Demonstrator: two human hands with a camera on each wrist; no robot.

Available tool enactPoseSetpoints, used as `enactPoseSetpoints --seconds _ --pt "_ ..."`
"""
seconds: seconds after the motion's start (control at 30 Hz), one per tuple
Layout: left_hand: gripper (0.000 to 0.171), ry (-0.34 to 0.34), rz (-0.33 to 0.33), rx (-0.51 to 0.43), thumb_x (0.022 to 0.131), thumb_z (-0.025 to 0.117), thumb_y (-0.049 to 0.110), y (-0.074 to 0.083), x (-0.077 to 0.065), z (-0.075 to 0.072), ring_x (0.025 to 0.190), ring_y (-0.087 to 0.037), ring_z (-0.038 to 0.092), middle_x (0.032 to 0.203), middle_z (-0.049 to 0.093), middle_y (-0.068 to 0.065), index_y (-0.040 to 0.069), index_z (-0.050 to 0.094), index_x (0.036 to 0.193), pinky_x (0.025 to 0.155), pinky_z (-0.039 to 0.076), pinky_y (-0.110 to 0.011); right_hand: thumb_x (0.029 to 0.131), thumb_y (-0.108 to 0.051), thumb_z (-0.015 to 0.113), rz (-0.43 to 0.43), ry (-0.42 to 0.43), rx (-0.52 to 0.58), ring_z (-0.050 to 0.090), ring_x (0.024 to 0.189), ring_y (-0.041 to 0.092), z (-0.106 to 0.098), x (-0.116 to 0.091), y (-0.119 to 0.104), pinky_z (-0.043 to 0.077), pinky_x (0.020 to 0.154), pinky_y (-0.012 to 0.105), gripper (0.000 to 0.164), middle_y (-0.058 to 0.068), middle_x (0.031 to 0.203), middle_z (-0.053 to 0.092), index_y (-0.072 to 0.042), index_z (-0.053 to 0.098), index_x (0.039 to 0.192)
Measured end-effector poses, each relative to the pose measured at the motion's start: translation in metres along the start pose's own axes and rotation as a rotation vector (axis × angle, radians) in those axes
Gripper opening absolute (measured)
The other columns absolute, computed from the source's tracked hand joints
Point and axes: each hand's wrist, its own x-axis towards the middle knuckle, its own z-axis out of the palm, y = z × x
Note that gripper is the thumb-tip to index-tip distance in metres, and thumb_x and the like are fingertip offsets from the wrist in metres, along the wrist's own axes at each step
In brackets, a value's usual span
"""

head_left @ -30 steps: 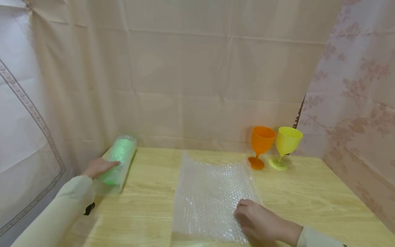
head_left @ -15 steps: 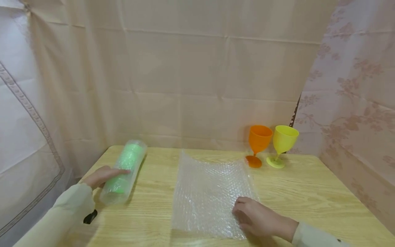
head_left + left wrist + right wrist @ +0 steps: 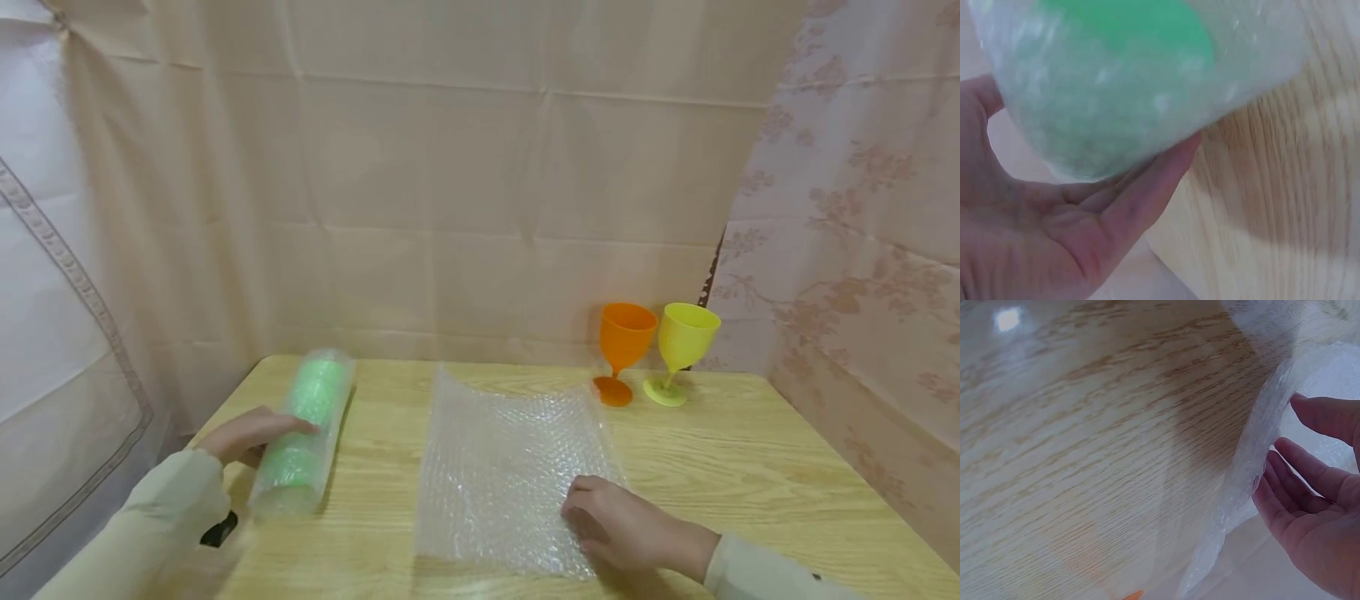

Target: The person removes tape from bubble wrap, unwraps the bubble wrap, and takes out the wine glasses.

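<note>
At the table's left, my left hand (image 3: 251,435) grips a long bundle (image 3: 307,433), a green thing rolled up in bubble wrap. The thumb lies across its top; in the left wrist view the fingers (image 3: 1147,194) reach along under the wrapped bundle (image 3: 1104,106). The exact kind of the green thing inside is hidden by the wrap. A square sheet of bubble wrap (image 3: 510,475) lies flat in the middle. Against its right edge rests my right hand (image 3: 626,525), fingers relaxed and slightly bent. The right wrist view shows its fingertips at the sheet's edge (image 3: 1254,450), thumb apart from the fingers.
An orange goblet (image 3: 627,333) and a yellow goblet (image 3: 686,337) stand upright at the table's back right, close together. Behind the wooden table (image 3: 735,483) hangs a beige curtain (image 3: 420,183), with a floral cloth (image 3: 862,250) along the right side.
My left hand has brought the wrapped bundle a little toward me and to the right. The right hand stays at the sheet's edge, and the goblets stand where they were.
</note>
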Motion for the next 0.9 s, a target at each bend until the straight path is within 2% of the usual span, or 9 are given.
enactPoseSetpoints --seconds 0.1,0.27,0.33,0.5,0.63,0.77,0.9 --pt "0.061 -0.067 -0.001 -0.037 0.087 0.061 0.045 0.001 -0.003 0.002 0.079 -0.016 0.068 0.093 0.07 -0.01 -0.009 0.053 0.115 0.075 0.057 -0.036 0.076 -0.015 0.078 0.02 -0.016 0.007 0.055 0.089 0.003 0.0 0.0 0.0 0.053 0.081 0.025 0.028 -0.006 0.098 0.06 -0.011 0.067 0.102" --pt "0.069 -0.141 0.017 -0.068 0.09 0.056 0.042 0.005 -0.009 0.005 0.089 -0.017 0.067 0.107 0.067 -0.014 -0.015 0.044 0.127 0.082 0.056 -0.037 0.077 -0.016 0.078 0.049 -0.04 0.024 0.056 0.091 0.004 -0.001 0.0 0.0 0.053 0.083 0.026 0.029 -0.006 0.1 0.06 -0.012 0.067 0.104" --pt "0.071 -0.153 0.018 -0.096 0.091 0.056 0.042 0.007 -0.011 0.008 0.09 -0.016 0.066 0.108 0.066 -0.015 -0.015 0.04 0.13 0.082 0.056 -0.036 0.077 -0.016 0.078 0.043 -0.037 0.02 0.056 0.091 0.004 -0.001 -0.001 0.0 0.053 0.083 0.027 0.029 -0.006 0.1 0.06 -0.012 0.067 0.104" --pt "0.067 -0.157 0.003 -0.179 0.09 0.057 0.042 0.013 -0.014 0.018 0.085 -0.016 0.067 0.102 0.067 -0.011 -0.009 0.042 0.13 0.077 0.056 -0.032 0.077 -0.016 0.078 0.027 -0.02 0.009 0.057 0.091 0.005 0.001 -0.002 0.0 0.053 0.082 0.027 0.03 -0.005 0.1 0.06 -0.011 0.067 0.104" --pt "0.07 -0.182 0.003 -0.226 0.091 0.056 0.042 0.021 -0.018 0.025 0.091 -0.018 0.066 0.109 0.064 -0.014 -0.009 0.036 0.134 0.079 0.057 -0.034 0.076 -0.016 0.078 0.021 -0.01 0.005 0.057 0.09 0.005 0.002 -0.002 0.001 0.053 0.082 0.026 0.03 -0.006 0.1 0.06 -0.012 0.067 0.103" --pt "0.071 -0.205 0.033 -0.262 0.092 0.055 0.039 0.033 -0.023 0.034 0.095 -0.019 0.065 0.117 0.06 -0.018 -0.011 0.032 0.137 0.083 0.056 -0.037 0.076 -0.016 0.079 0.013 -0.003 0.002 0.056 0.09 0.004 0.003 -0.002 0.002 0.053 0.081 0.026 0.03 -0.007 0.099 0.06 -0.012 0.067 0.103" --pt "0.067 -0.209 0.08 -0.279 0.092 0.055 0.037 0.049 -0.031 0.043 0.094 -0.018 0.067 0.116 0.062 -0.018 -0.011 0.038 0.135 0.083 0.057 -0.037 0.076 -0.016 0.079 0.014 -0.006 0.007 0.055 0.09 0.003 0.003 -0.002 0.003 0.053 0.081 0.026 0.029 -0.008 0.099 0.06 -0.012 0.067 0.103"
